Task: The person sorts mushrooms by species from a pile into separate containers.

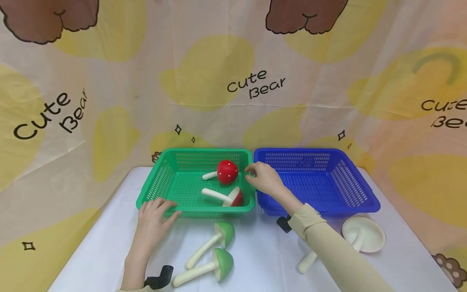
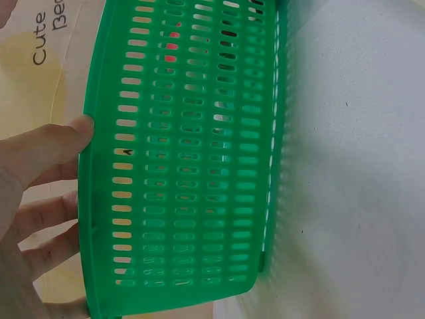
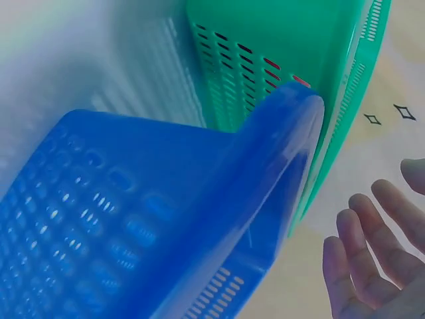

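Note:
My left hand (image 1: pixel 155 225) rests at the front left corner of the green basket (image 1: pixel 222 209), its fingers over the rim and thumb apart from them. In the left wrist view, the thumb tip touches the rim (image 2: pixel 89 199). Inside that basket lie two toy mushrooms with red caps: a white-dotted red mushroom (image 1: pixel 227 172) behind and a tipped red mushroom (image 1: pixel 237 197) in front. Above the neighbouring rims of the green and blue baskets, my right hand (image 1: pixel 265 177) hovers with loosely bent fingers, holding nothing. The blue basket (image 1: pixel 321 210) stands beside the green one.
Two green-capped mushrooms, one green mushroom (image 1: pixel 225 233) behind another green mushroom (image 1: pixel 223 264), lie before the green basket. At right, a pale mushroom cap (image 1: pixel 366 235) and a pale stem (image 1: pixel 306 263) are partly hidden by my right sleeve. A printed cloth (image 1: pixel 204 73) hangs behind.

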`<state>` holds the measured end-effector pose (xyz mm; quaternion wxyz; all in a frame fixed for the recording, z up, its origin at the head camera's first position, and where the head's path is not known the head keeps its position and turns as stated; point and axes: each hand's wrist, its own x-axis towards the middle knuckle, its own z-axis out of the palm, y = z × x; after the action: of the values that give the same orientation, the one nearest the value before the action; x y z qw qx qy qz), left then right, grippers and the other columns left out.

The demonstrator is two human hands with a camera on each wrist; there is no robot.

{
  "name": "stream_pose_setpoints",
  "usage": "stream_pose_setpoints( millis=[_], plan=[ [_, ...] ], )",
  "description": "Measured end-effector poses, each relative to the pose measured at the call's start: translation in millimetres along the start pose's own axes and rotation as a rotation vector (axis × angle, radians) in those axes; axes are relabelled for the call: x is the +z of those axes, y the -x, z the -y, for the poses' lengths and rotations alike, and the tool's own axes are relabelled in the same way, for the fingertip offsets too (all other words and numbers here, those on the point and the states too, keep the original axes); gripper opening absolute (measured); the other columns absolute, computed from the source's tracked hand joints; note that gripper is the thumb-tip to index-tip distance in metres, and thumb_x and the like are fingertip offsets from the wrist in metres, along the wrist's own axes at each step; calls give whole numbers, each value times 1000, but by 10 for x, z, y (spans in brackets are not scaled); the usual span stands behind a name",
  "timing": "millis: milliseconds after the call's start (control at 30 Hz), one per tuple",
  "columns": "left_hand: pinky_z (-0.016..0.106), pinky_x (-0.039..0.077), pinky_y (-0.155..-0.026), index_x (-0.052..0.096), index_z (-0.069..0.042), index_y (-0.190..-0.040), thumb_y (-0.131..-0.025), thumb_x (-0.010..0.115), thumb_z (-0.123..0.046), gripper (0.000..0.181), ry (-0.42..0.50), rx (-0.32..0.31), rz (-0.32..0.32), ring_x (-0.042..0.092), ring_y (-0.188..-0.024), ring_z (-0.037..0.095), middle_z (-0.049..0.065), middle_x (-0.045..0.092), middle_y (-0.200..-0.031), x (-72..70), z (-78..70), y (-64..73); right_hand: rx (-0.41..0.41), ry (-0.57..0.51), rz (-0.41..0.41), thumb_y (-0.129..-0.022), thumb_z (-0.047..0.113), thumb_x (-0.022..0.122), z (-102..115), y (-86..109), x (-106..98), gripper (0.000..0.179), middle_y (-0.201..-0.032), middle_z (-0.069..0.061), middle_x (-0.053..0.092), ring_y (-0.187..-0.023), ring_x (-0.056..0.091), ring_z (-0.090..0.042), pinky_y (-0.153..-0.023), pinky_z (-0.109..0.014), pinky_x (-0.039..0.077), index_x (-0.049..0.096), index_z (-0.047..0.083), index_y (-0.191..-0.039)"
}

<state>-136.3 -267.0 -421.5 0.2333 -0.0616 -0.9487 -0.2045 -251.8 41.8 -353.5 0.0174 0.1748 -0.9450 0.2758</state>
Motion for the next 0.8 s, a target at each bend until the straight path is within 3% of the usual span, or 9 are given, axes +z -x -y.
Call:
stream_pose_setpoints(
  millis=[200, 800],
  plan=[
    [69, 25, -106, 70, -10, -100, -78, 78, -19, 25, 0, 2, -5, 55, -102, 33, 8, 63, -97, -3, 5, 5, -15, -26, -13, -89, 20, 62, -17, 178, -77, 28, -97, -7, 65, -90, 59, -21, -77, -36, 51, 69, 8, -113],
    [68, 26, -105, 70, -9, -100, -78, 78, -19, 25, 2, 10, -9, 55, -102, 35, 9, 63, -96, 9, 7, 5, -76, -48, -104, -88, 20, 66, -91, 645, -268, 26, -106, -5, 67, -104, 62, -25, -88, -43, 51, 69, 12, -112]
  ],
)
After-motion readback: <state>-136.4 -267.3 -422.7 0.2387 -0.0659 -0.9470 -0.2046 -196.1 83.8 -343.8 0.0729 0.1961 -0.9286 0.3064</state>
